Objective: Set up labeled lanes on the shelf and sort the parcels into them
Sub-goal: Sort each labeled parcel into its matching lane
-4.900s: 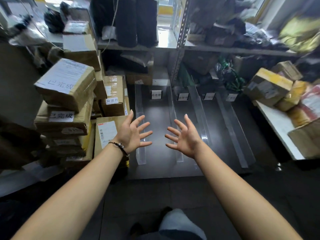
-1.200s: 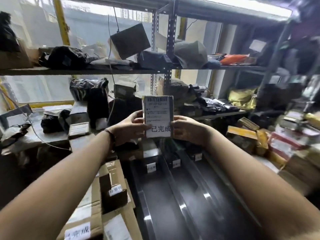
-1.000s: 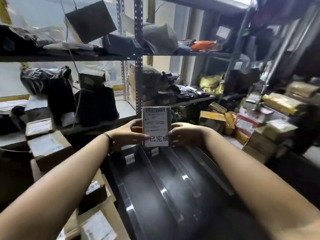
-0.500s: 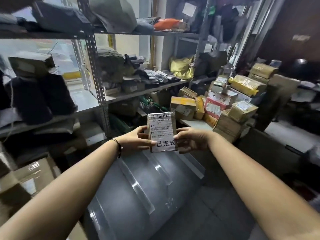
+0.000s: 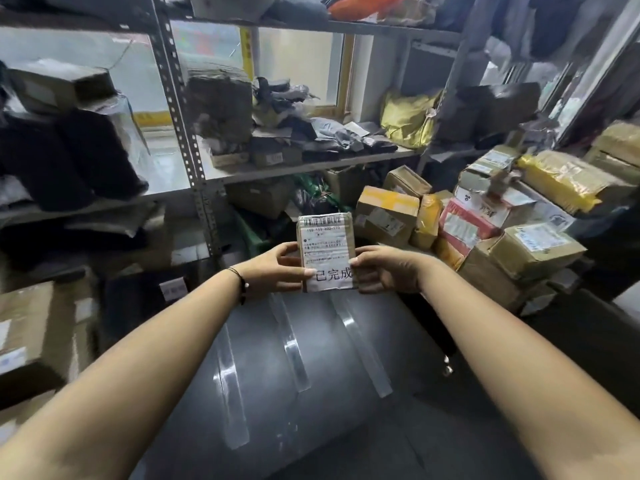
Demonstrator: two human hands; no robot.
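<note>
Parcel (image 5: 327, 251), small, flat and wrapped in brown tape, is held upright in the air in the head view, with its white label facing the camera. A barcode runs along the top of the label and the large characters 已完成 along its bottom. It hangs above the far edge of the dark grey shelf (image 5: 270, 410), about midway along that edge and not touching it.

The left hand (image 5: 273, 268) grips the parcel's left side, with its thumb (image 5: 306, 271) on the front face near the lower left corner and its other fingers behind. The right hand (image 5: 384, 270) grips the right side, thumb at the front edge and fingers curled behind and under. Both sets of fingers are clamped on the parcel. A dark wristband (image 5: 240, 284) sits on the left wrist.

Three clear dividers (image 5: 294, 355) lie on the shelf, running from its near edge toward its far edge and splitting it into lanes. A small white lane label (image 5: 173, 289) stands near the far left corner, its writing too blurred to read. Brown boxes (image 5: 31, 334) are stacked off the shelf's left edge. Beyond the far right corner sits a pile of parcels (image 5: 485, 230), brown, yellow and red. Behind the far edge rises a metal rack (image 5: 183, 133) loaded with dark bags (image 5: 69, 157) and a yellow bag (image 5: 408, 117).
</note>
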